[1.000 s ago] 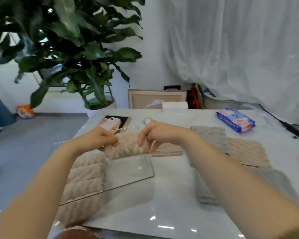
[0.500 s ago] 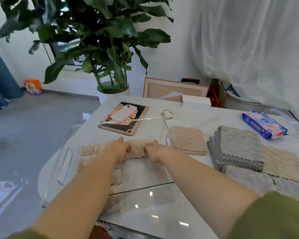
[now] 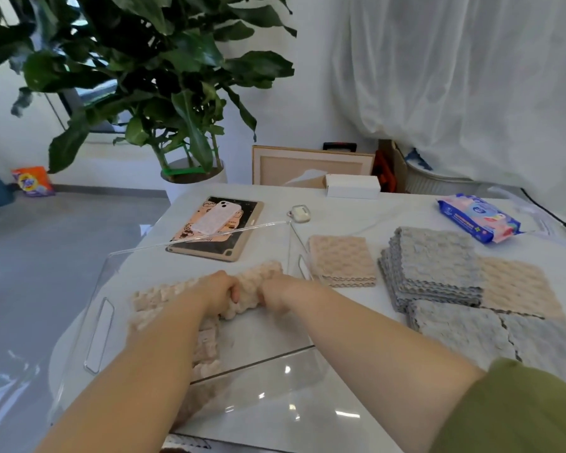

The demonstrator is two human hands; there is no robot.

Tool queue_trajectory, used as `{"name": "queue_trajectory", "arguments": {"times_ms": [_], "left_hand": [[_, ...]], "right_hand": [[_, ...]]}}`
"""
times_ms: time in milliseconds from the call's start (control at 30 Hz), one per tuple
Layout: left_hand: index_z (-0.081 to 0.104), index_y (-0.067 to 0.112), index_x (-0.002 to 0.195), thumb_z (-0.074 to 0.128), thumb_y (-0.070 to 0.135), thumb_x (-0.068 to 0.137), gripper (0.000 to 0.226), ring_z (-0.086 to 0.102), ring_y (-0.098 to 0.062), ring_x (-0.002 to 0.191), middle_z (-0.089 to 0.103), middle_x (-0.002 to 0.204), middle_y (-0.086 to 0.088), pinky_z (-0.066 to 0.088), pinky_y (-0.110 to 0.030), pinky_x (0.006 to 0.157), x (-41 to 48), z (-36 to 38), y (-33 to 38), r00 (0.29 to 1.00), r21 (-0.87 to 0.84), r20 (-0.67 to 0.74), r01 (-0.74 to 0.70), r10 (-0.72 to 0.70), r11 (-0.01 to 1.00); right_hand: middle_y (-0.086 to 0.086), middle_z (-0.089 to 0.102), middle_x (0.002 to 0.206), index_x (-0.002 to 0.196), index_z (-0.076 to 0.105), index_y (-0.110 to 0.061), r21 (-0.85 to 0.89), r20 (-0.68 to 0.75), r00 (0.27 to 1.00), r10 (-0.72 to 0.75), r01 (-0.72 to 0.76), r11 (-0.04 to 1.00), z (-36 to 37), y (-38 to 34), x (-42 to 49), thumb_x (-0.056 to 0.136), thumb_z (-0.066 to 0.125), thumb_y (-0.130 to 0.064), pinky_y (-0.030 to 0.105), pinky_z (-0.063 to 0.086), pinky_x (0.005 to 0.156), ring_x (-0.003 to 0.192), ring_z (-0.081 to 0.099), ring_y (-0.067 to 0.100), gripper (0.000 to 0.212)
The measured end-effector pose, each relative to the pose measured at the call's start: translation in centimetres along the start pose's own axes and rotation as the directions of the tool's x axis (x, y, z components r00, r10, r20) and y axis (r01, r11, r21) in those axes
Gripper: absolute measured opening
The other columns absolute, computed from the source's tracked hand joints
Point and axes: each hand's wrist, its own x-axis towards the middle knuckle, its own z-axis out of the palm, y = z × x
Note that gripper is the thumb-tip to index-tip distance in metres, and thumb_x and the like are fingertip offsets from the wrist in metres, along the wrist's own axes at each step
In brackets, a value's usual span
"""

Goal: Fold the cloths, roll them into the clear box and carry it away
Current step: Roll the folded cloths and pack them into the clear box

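A clear box [image 3: 100, 331] stands at the table's left front, its near wall across my forearms. Inside it, my left hand [image 3: 218, 292] and my right hand [image 3: 280, 295] sit side by side, fingers curled down on a rolled beige cloth [image 3: 258, 273] by the far wall. More rolled beige cloths [image 3: 147, 300] lie along the box's left side, partly hidden by my left arm. Right of the box lie a folded beige cloth [image 3: 340, 259], a stack of grey cloths [image 3: 433, 259], a flat beige cloth [image 3: 520, 286] and flat grey cloths [image 3: 464, 325].
A tablet with a pink phone [image 3: 218, 217] on it lies behind the box, an earbud case [image 3: 299, 212] beside it. A white carton [image 3: 352, 186] and a wet-wipes pack [image 3: 477, 217] sit farther back. A potted plant [image 3: 190, 171] stands past the table's far left corner.
Both hands have come down from above the box rim into the box with the beige roll and now press it at the far wall. My view has shifted left and closer.
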Motion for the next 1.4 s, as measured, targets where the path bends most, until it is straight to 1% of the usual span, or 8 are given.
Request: {"name": "queue_trajectory", "arguments": {"times_ms": [100, 267, 667, 800, 933, 1033, 1200, 1400], "left_hand": [[0.042, 0.02, 0.094, 0.042, -0.006, 0.081, 0.028, 0.044, -0.025, 0.088, 0.036, 0.102, -0.004, 0.032, -0.029, 0.07, -0.1, 0.2, 0.5, 1.0, -0.023, 0.019, -0.019, 0.019, 1.0], [0.04, 0.017, 0.104, 0.032, -0.013, 0.081, 0.038, 0.038, -0.017, 0.069, 0.04, 0.087, -0.005, 0.027, -0.028, 0.055, -0.4, -0.5, 0.9, 0.997, -0.186, 0.023, -0.065, 0.07, 0.98], [0.043, 0.022, 0.107, 0.053, 0.007, 0.082, 0.03, 0.051, -0.028, 0.09, 0.03, 0.126, -0.008, 0.045, -0.035, 0.074, -1.6, -1.0, 2.4, 0.997, 0.274, -0.062, 0.052, -0.037, 0.96], [0.048, 0.02, 0.112, 0.05, 0.007, 0.086, 0.029, 0.054, -0.029, 0.092, 0.028, 0.131, -0.007, 0.05, -0.037, 0.073, -3.1, -3.8, 3.8, 0.989, 0.353, -0.139, 0.093, -0.046, 0.931], [0.053, 0.017, 0.111, 0.046, 0.006, 0.089, 0.025, 0.052, -0.027, 0.097, 0.042, 0.121, -0.006, 0.048, -0.039, 0.078, -4.2, -7.1, 7.3, 0.933, 0.183, -0.36, 0.096, -0.024, 0.978], [0.058, 0.015, 0.105, 0.044, 0.001, 0.088, 0.026, 0.048, -0.022, 0.088, 0.052, 0.112, -0.007, 0.041, -0.034, 0.074, -4.7, -8.1, 12.2, 0.815, -0.066, -0.579, -0.077, 0.024, 0.995], [0.061, 0.012, 0.098, 0.04, -0.005, 0.084, 0.031, 0.053, -0.022, 0.096, 0.06, 0.103, -0.005, 0.04, -0.031, 0.08, -5.2, -4.7, 23.1, 0.748, -0.223, -0.649, -0.365, 0.142, 0.904], [0.063, 0.011, 0.096, 0.043, -0.004, 0.085, 0.027, 0.058, -0.029, 0.099, 0.065, 0.104, -0.012, 0.041, -0.032, 0.081, -1.0, 2.7, 34.9, 0.84, -0.244, -0.426, -0.465, 0.337, 0.851]], "right_hand": [[0.017, 0.012, 0.156, 0.148, 0.025, -0.009, 0.033, 0.073, 0.997, 0.014, -0.016, 0.999, 0.1, 0.3, -0.4, 0.096, 0.04, -0.007, 0.038, 0.035, 0.102, 0.133, 0.035, 0.036, 0.054], [0.016, 0.052, 0.124, 0.129, 0.046, -0.004, 0.043, 0.052, 0.997, -0.054, 0.052, 0.998, 0.4, 0.2, 0.5, 0.092, 0.046, -0.002, 0.034, 0.039, 0.078, 0.095, 0.049, 0.028, 0.038], [0.018, 0.053, 0.13, 0.129, 0.049, 0.001, -0.036, 0.026, 0.997, -0.075, 0.076, 0.996, 0.1, 0.1, -0.9, 0.093, 0.045, -0.002, 0.032, 0.038, 0.078, 0.093, 0.049, 0.026, 0.035], [0.017, 0.056, 0.122, 0.119, 0.057, 0.001, 0.171, -0.002, 0.991, -0.132, 0.13, 0.977, -1.6, 0.8, -3.9, 0.091, 0.041, 0.002, 0.033, 0.047, 0.077, 0.092, 0.057, 0.026, 0.033], [0.011, 0.061, 0.107, 0.107, 0.062, -0.003, 0.543, -0.289, 0.938, -0.191, 0.325, 0.774, -1.3, 2.6, -10.8, 0.079, 0.031, 0.014, 0.02, 0.047, 0.067, 0.084, 0.058, 0.017, 0.046], [0.004, 0.062, 0.079, 0.078, 0.062, -0.009, 0.753, -0.508, 0.861, -0.018, 0.454, 0.477, 1.4, 5.8, -15.4, 0.069, 0.03, 0.022, 0.016, 0.05, 0.068, 0.069, 0.06, 0.007, 0.046], [0.002, 0.058, 0.053, 0.062, 0.057, -0.006, 0.917, -0.398, 0.816, 0.42, 0.337, 0.215, 6.7, 15.6, -20.7, 0.067, 0.024, 0.028, 0.015, 0.044, 0.051, 0.046, 0.055, 0.001, 0.048], [0.01, 0.055, 0.06, 0.064, 0.057, -0.006, 0.974, -0.226, 0.745, 0.628, 0.19, 0.126, 10.5, 26.7, -26.3, 0.071, 0.021, 0.026, 0.02, 0.036, 0.05, 0.052, 0.051, 0.016, 0.048]]}}
